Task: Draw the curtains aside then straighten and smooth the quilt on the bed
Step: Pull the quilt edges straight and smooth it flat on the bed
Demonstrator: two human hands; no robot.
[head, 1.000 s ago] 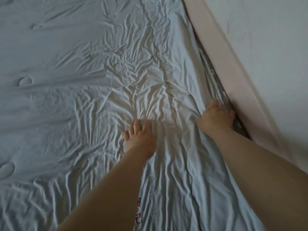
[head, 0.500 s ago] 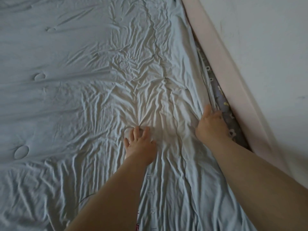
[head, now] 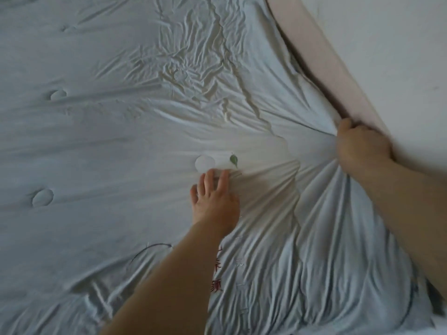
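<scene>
Quilt (head: 101, 146) of pale blue-grey fabric covers nearly the whole bed, reaching from the left edge across to the right edge, where it meets a pinkish bed rail (head: 321, 59) that runs diagonally along a white wall (head: 387, 44). The right hand (head: 360, 148) is at that right edge, just against the rail, its fingers curled tight into a fist around a bunch of the quilt's edge; taut folds fan out from the grip toward the middle of the bed and down toward the near edge. The left hand (head: 215, 201) lies palm down on the quilt near the middle, fingers extended and only slightly parted, their tips touching the cloth just below a small round stitched dimple (head: 205, 163). A small green leaf-shaped mark (head: 234, 160) sits just to the right of that dimple; whether it is a loose leaf or part of the print I cannot tell. More round dimples (head: 42, 197) dot the left part of the quilt, which lies fairly flat there. Dense crumpled creases (head: 193, 56) crowd the far middle. Near the left forearm, red printed characters (head: 216, 274) show on the fabric, partly covered by the arm. Toward the near right corner the quilt bunches in long heavy folds.
</scene>
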